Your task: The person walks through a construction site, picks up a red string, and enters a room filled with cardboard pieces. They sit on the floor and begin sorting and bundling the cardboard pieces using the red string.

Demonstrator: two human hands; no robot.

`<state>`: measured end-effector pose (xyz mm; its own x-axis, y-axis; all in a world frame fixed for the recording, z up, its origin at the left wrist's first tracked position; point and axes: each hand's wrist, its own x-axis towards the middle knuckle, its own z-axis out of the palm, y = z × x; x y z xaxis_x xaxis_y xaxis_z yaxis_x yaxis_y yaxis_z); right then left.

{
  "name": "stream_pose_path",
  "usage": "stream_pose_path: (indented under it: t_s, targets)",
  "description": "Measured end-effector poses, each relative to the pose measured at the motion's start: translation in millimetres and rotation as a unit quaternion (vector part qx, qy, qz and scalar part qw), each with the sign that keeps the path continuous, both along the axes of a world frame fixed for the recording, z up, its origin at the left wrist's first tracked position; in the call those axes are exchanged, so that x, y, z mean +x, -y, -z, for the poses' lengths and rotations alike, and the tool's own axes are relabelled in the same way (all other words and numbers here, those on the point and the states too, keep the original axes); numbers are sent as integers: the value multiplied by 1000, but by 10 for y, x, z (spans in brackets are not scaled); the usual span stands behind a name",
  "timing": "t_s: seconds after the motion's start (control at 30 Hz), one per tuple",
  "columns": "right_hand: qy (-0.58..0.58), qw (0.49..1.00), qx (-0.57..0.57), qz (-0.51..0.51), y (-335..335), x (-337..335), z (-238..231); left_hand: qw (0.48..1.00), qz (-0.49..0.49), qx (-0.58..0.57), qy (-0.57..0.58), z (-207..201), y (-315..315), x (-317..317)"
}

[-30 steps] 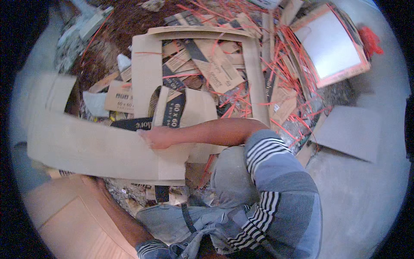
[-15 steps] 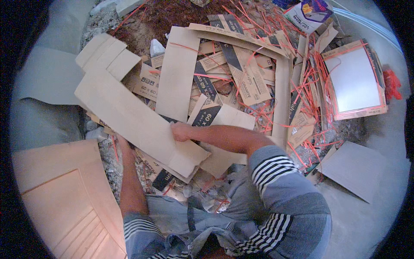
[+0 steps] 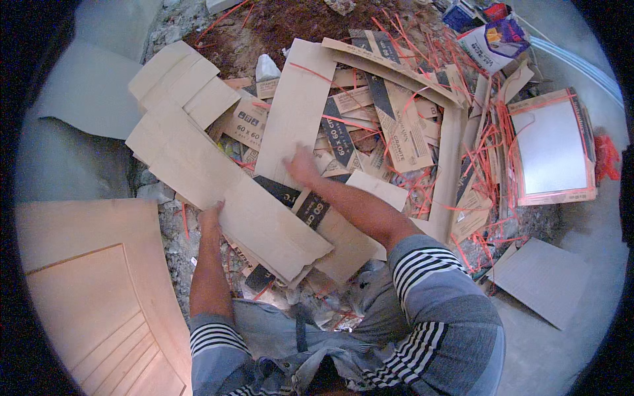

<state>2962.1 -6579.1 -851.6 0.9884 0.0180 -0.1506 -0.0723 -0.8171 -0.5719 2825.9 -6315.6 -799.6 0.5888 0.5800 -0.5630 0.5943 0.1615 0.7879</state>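
A long flat stack of brown cardboard (image 3: 224, 204) lies slantwise in front of me. My left hand (image 3: 211, 216) is closed on its near left edge, thumb on top and fingers hidden underneath. My right hand (image 3: 302, 166) is over the lower part of a second plain cardboard strip (image 3: 300, 86), which stretches away from me across the pile. Its fingers look apart and slightly blurred, with nothing held in them. Folded cardboard flaps (image 3: 175, 76) adjoin the stack's far left end. Printed cardboard pieces with black bands (image 3: 340, 142) lie under and beside the strip.
Tangled orange straps (image 3: 489, 138) run through the right side of the pile. Beyond are a framed, pale shiny panel (image 3: 553, 145), a purple-and-white bag (image 3: 492, 46) and a loose cardboard sheet (image 3: 541, 280). A wooden door panel (image 3: 92, 277) lies at lower left; rubble and reddish soil surround the pile.
My right hand has let go of the cardboard stack and moved away from me to the far strip. My left hand has come up along the stack's near edge. The view has shifted slightly.
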Motion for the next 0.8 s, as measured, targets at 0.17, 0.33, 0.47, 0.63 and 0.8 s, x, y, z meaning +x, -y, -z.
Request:
stream_pose_path:
  t_s: [0.17,0.33,0.47,0.63,0.8]
  targets:
    - [-30,982,120,141,142,246,233,995,0,-90,42,462,-330,61]
    - [-244,781,500,284,306,570,268,990,1,-61,129,148,-231,178]
    - [51,870,451,192,517,1022,-366,979,-2,-48,198,-625,-163,315]
    - [442,851,-284,-4,1428,1829,-2333,966,-65,-162,189,-1364,-269,410]
    - [418,890,-133,127,2296,1883,-4416,974,-4,-149,172,-1577,-390,214]
